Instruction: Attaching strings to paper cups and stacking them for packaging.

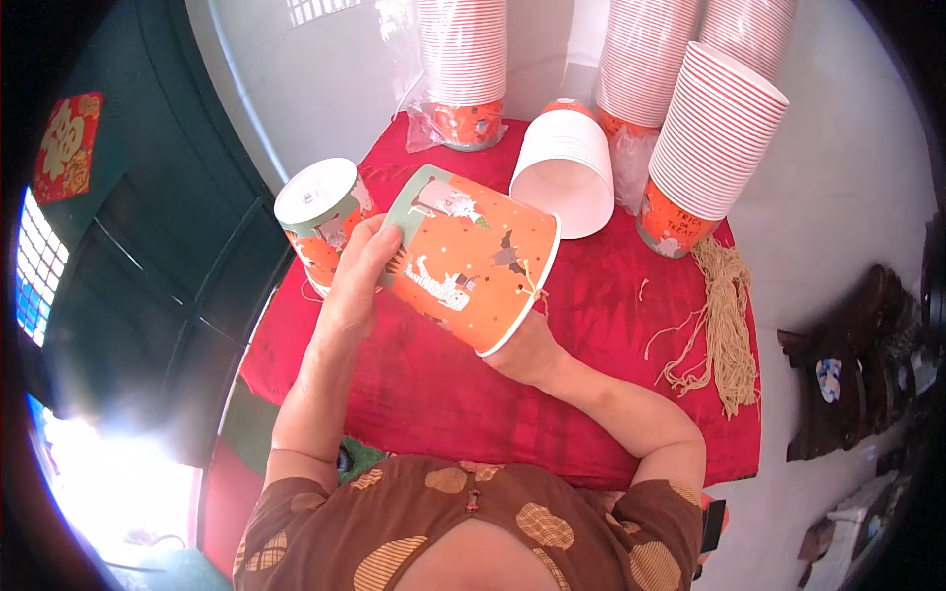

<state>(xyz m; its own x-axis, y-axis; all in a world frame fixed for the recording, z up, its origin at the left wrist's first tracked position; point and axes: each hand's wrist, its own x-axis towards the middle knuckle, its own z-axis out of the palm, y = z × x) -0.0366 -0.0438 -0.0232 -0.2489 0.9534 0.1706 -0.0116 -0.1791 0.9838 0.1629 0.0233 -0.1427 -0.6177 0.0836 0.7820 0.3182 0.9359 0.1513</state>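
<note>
My left hand [367, 258] is closed round the green-banded base end of an orange paper bucket [473, 258] printed with a bat and a skeleton figure. The bucket lies tilted on its side in the air, its white-rimmed mouth toward the lower right. By that rim is my right hand [524, 353], its fingers mostly hidden behind the bucket. A thin tan string [542, 274] shows at the rim near this hand. Just left of the bucket stands another paper bucket [317, 192], upside down with its white bottom up.
A red cloth [424, 414] covers the table. Tall bucket stacks [717, 128] stand along the back and right, some in clear plastic. One white-lined bucket [564, 177] lies on its side among them. A bundle of tan strings [727, 335] hangs over the right edge.
</note>
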